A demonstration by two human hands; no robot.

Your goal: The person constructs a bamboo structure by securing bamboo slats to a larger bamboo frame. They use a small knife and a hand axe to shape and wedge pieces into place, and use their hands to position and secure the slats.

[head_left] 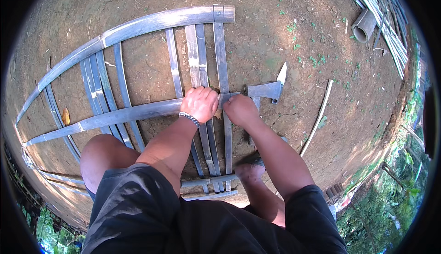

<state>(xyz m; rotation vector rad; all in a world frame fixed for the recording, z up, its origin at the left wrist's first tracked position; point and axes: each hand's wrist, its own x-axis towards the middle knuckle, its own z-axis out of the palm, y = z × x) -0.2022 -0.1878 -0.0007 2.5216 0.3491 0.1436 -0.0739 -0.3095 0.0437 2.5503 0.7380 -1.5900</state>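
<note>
A flat bamboo frame (138, 27) lies on bare dirt, made of a curved outer split pole and several upright grey strips (221, 56). A long cross slat (119, 115) runs over the strips. My left hand (200, 103), with a beaded bracelet on its wrist, is clamped over this slat near its right end. My right hand (240, 109) is a closed fist at the slat's tip, where it crosses the rightmost strip. A hatchet (265, 90) lies on the ground just right of that fist, its handle running under my right forearm.
My bare knee (103, 155) and bare foot (248, 171) rest by the frame's near edge. A thin stick (317, 116) lies to the right. A short bamboo tube (364, 24) and a bundle of bamboo poles (383, 15) sit at the upper right. Green plants border the lower right.
</note>
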